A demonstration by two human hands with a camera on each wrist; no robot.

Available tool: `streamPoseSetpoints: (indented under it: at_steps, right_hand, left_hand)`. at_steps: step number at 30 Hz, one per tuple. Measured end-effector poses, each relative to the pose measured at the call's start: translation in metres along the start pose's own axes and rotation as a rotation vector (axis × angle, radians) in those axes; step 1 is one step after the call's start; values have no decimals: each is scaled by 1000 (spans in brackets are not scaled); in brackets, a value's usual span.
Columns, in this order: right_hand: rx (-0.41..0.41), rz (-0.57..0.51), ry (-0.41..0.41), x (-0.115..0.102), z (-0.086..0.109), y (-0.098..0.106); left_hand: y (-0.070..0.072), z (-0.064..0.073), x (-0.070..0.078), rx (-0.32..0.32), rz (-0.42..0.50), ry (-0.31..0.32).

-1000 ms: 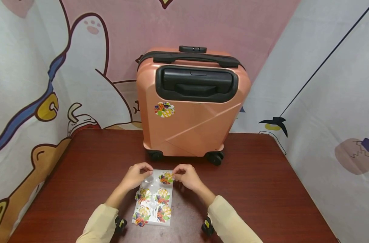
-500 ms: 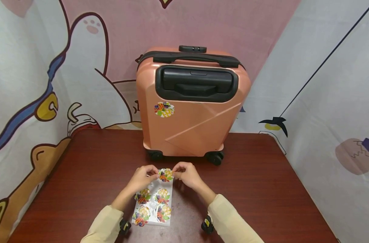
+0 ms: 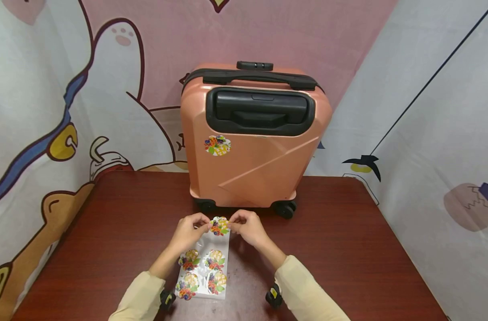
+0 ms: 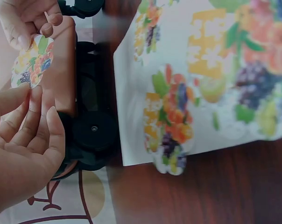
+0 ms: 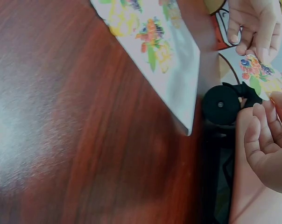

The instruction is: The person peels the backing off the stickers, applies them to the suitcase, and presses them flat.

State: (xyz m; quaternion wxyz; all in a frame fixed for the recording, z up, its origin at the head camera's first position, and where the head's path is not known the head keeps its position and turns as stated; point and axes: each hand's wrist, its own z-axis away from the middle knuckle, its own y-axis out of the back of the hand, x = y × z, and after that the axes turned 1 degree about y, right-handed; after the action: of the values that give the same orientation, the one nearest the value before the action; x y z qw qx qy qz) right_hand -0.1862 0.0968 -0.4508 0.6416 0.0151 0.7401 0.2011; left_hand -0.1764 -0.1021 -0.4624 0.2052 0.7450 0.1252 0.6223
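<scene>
A fruit-print sticker (image 3: 219, 226) is stretched between both hands, above the far end of a white sticker sheet (image 3: 216, 243). My left hand (image 3: 189, 232) pinches its left edge between thumb and forefinger; my right hand (image 3: 249, 228) pinches the right edge. Both wrist views show the sticker (image 4: 36, 63) off the sheet, fingertips at opposite edges. Several similar stickers (image 3: 215, 260) stay on the sheet lying on the table. Beyond the hands an orange suitcase (image 3: 252, 165) stands upright, with one fruit sticker (image 3: 217, 145) on the left of its front.
The suitcase's black wheels (image 3: 284, 208) rest on the brown wooden table (image 3: 340, 249), just past the hands. A black recessed handle (image 3: 261, 111) sits high on its front. Behind the table hangs a cartoon-print cloth (image 3: 155, 53).
The left hand has moved right from the sheet's corner and taken hold of the sticker's left edge. Both hands have raised the sticker slightly away from the sheet, toward the suitcase.
</scene>
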Motion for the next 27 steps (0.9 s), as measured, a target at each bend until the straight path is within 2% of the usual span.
streamPoseSetpoints:
  at_steps: [7,15,22,27]
  right_hand:
    - [66,-14,14,-11,-7,3]
    - [131,10,58,-33,-19,8]
    - [158,38,118,-52,-28,11]
    - [206,85,151,-67,-33,12]
  left_hand:
    - [2,-8,12,52,-33,-51]
    - [12,-18,27,131,-12,-117]
    - [26,-26,42,146,-5,-126]
    - [33,-32,50,178,-5,-137]
